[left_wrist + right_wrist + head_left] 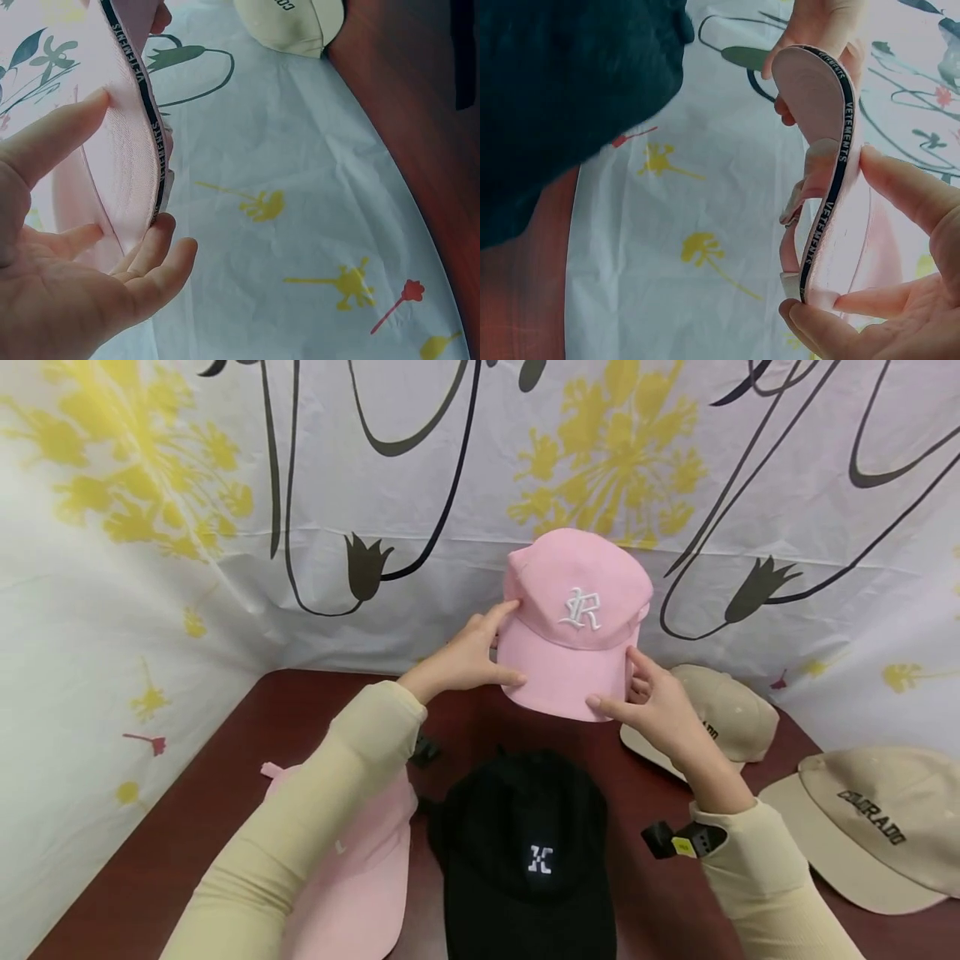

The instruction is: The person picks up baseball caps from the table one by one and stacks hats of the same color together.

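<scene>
Head view, left hand (468, 652): thumb and fingers parted partway, pinching the pink cap (573, 618) by its left side, the thumb at the edge of the brim (562, 681).
Right hand (656, 697): likewise half-parted, gripping the opposite side, thumb low on the brim.
Held cap's place: beyond the black cap (525, 827) and seemingly lifted off the surface (247, 743), front toward the person.
Step in hand: judged to be steadying the cap at both sides; a next move would call for the two hands to travel together, with light, even pressure so the brim does not bend.
Held cap's writing: a raised white R in ornate lettering on the front; in the right wrist view, a dark strip (842, 142) repeats VETEMENTS.
Black cap's emblem: white, on the front; its exact character is unclear.
Second pink cap (352, 877): left of the black cap, partly hidden by the left sleeve (292, 827); a pale mark like an L shows.
Beige caps: both right of the black cap; the nearer one (885, 827) reads COLORADO, while the farther one (731, 710) shows only final letters.
Wrist device (705, 839): right of the black cap, its yellow label too small to read.
Patterned cloth (427, 618): beyond the black cap.
</scene>
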{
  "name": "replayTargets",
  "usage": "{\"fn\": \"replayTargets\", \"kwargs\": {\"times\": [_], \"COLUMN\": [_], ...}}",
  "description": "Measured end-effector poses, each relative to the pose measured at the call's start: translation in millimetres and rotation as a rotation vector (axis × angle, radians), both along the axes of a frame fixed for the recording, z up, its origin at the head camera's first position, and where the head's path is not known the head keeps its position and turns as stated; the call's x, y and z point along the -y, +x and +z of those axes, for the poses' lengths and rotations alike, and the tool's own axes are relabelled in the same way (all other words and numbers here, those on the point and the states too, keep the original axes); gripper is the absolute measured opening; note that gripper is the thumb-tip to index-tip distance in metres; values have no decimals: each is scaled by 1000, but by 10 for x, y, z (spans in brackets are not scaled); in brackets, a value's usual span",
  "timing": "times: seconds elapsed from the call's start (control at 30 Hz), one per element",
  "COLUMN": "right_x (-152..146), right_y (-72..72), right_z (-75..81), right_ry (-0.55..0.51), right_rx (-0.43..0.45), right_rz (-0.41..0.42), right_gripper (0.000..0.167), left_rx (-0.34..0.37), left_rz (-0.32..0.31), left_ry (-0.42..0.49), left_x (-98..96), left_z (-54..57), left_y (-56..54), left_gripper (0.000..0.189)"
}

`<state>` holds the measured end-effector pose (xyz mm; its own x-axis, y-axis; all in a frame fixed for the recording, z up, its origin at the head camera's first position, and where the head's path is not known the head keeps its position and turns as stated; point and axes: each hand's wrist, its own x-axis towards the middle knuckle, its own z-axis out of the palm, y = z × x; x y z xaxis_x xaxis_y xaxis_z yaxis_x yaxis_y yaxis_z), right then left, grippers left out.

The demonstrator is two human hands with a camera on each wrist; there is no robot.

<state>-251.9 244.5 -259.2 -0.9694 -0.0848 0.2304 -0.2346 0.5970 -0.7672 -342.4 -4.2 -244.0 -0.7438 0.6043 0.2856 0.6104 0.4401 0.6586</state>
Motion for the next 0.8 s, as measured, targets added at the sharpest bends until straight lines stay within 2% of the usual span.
{"fn": "replayTargets", "kwargs": {"times": [0.33,0.67,0.8], "right_x": [143,299,367], "right_y": [107,170,219], "right_z": [4,-121,-148], "right_ry": [31,-13,-38], "right_rx": [-32,-60,-75], "right_rz": [31,66,113], "right_gripper": [87,86,86], "left_rx": [32,28,26], "left_rz": [15,34,38], "left_ry": [19,33,34], "left_x": [196,355,440], "left_z": [11,-48,-78], "left_y": [181,326,411], "left_gripper": [94,95,95]}}
